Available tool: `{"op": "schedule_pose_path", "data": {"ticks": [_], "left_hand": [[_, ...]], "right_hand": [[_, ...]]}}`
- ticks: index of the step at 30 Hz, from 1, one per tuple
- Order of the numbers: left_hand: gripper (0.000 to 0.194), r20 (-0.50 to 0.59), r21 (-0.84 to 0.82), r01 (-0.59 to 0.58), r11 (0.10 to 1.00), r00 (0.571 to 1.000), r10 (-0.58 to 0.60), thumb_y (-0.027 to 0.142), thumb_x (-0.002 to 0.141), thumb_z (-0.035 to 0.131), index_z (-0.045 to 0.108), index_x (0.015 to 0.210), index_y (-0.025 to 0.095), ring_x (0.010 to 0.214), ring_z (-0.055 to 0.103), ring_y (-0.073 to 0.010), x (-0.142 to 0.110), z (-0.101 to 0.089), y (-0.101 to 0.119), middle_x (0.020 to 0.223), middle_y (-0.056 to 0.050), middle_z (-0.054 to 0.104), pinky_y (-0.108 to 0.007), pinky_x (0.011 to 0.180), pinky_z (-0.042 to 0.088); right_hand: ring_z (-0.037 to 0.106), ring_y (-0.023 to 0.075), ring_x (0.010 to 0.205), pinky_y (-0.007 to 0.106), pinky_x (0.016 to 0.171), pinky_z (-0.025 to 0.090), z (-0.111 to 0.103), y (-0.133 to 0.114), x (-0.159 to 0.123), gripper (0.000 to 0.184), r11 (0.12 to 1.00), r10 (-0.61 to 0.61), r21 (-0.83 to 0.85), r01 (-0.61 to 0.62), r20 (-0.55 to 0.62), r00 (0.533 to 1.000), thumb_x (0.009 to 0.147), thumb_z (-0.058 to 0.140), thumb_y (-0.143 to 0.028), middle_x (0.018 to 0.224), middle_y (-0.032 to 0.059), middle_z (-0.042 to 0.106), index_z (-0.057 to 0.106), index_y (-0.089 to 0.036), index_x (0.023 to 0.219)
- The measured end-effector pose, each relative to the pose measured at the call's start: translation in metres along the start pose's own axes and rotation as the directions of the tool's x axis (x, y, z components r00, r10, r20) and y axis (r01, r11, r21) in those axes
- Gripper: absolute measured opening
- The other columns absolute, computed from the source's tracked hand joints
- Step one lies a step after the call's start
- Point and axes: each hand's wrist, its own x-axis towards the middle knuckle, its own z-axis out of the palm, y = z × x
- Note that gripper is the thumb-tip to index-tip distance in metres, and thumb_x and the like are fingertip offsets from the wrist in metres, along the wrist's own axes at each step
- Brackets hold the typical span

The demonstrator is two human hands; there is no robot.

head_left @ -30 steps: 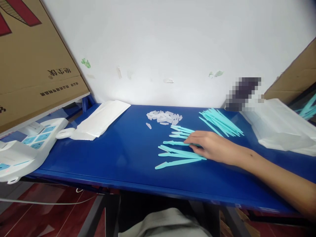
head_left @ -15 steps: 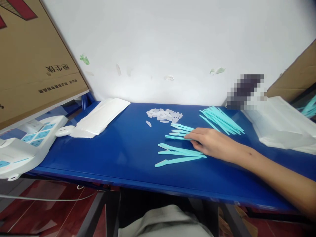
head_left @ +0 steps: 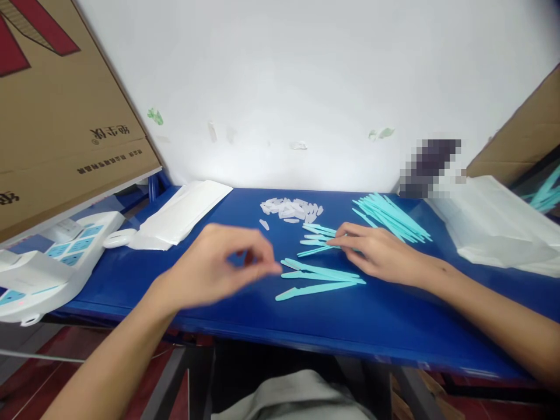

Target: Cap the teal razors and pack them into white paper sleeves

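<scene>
My right hand [head_left: 371, 248] pinches the handle end of a teal eyebrow razor [head_left: 312, 251], with several other teal razors [head_left: 319, 228] under and beside its fingers. In front of it, three or so razors [head_left: 321, 287] are fanned out, blade ends pointing left. My left hand [head_left: 223, 262] hovers over the table left of them, slightly blurred. Its thumb and forefinger curl together in a pinch near the razors' tips; whether anything is between them I cannot make out. Behind the hands lies a heap of small clear blade caps [head_left: 291, 209], one cap [head_left: 264, 224] apart from it.
A larger pile of teal razors [head_left: 391, 217] lies at the back right, beside a translucent plastic bag [head_left: 494, 227]. White bags [head_left: 184, 213] lie at the back left, near a white power strip [head_left: 83, 251]. A cardboard box [head_left: 74, 134] leans in from the left.
My left hand has come into view from the lower left, reaching toward the fanned razors. My right hand stays about in place, and the razor in its fingers has tilted slightly.
</scene>
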Motion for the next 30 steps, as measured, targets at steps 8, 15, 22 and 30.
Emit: {"op": "schedule_pose_path", "data": {"ticks": [8, 15, 22, 30], "left_hand": [[0.020, 0.329, 0.316, 0.081, 0.945, 0.925, -0.189, 0.031, 0.090, 0.066, 0.077, 0.101, 0.019, 0.072, 0.065, -0.0179, 0.104, 0.009, -0.079, 0.093, -0.005, 0.079, -0.028, 0.069, 0.042], [0.019, 0.184, 0.252, 0.075, 0.965, 0.975, -0.124, 0.027, 0.091, 0.064, 0.073, 0.105, 0.018, 0.074, 0.065, -0.0175, 0.105, 0.024, -0.101, 0.093, -0.005, 0.078, -0.027, 0.068, 0.040], [0.048, 0.148, 0.270, 0.102, 0.957, 0.978, -0.146, 0.049, 0.096, 0.059, 0.059, 0.058, 0.019, 0.052, 0.050, -0.0148, 0.092, 0.031, -0.115, 0.054, -0.001, 0.058, -0.030, 0.059, 0.030], [0.031, 0.262, 0.219, 0.062, 0.974, 0.958, -0.119, 0.046, 0.097, 0.060, 0.071, 0.088, 0.019, 0.064, 0.060, -0.0184, 0.093, 0.043, -0.094, 0.070, -0.003, 0.069, -0.029, 0.065, 0.035]], "right_hand": [[0.066, 0.0156, 0.063, 0.032, 0.059, 0.051, 0.003, 0.005, 0.000, 0.037, 0.992, 0.057, 0.114, -0.057, 0.005, 0.998, 0.100, 0.045, -0.017, 0.112, 0.0109, 0.071, 0.074, -0.019, 0.122], [0.070, 0.0207, 0.076, 0.035, 0.066, 0.054, 0.003, 0.005, 0.000, 0.035, 0.992, 0.057, 0.110, -0.060, 0.030, 0.998, 0.101, 0.043, -0.021, 0.105, 0.0103, 0.073, 0.071, -0.018, 0.123], [0.070, 0.0211, 0.076, 0.035, 0.069, 0.055, 0.004, 0.006, -0.001, 0.034, 0.987, 0.068, 0.148, -0.070, 0.018, 0.998, 0.101, 0.046, -0.022, 0.104, 0.0095, 0.074, 0.073, -0.022, 0.122], [0.071, 0.0208, 0.079, 0.034, 0.070, 0.054, 0.006, 0.007, -0.001, 0.034, 0.992, 0.045, 0.121, -0.048, 0.025, 0.999, 0.103, 0.043, -0.023, 0.105, 0.0104, 0.073, 0.070, -0.020, 0.123]]}}
